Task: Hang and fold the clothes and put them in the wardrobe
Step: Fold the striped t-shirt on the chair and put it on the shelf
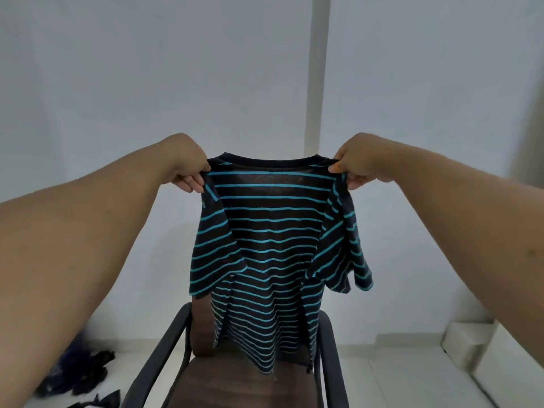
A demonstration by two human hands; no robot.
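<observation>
- Striped T-shirt (270,240): dark fabric with turquoise horizontal stripes, held up in the air by its two shoulders, neckline at the top, body hanging straight down.
- Left hand (185,163): fingers curled round the left shoulder of the shirt, pinching the fabric at the seam just beside the collar.
- Right hand (357,161): fingers curled round the right shoulder of the shirt in the same way; thumb on the near side of the fabric.
- Hand spacing: the two hands are held apart at shoulder width of the garment, both arms extended forward, the collar stretched between them.
- Sleeves: both short sleeves hang loose below the hands, folded inward over the body of the shirt.
- Hem: the lower edge of the shirt hangs over the brown seat of the chair (235,381), near its backrest; whether it touches the seat cannot be told.
- Chair: black armrests on both sides, standing against a white wall.
- Floor, lower left corner: a heap of dark clothes (79,375) beside the chair.
</observation>
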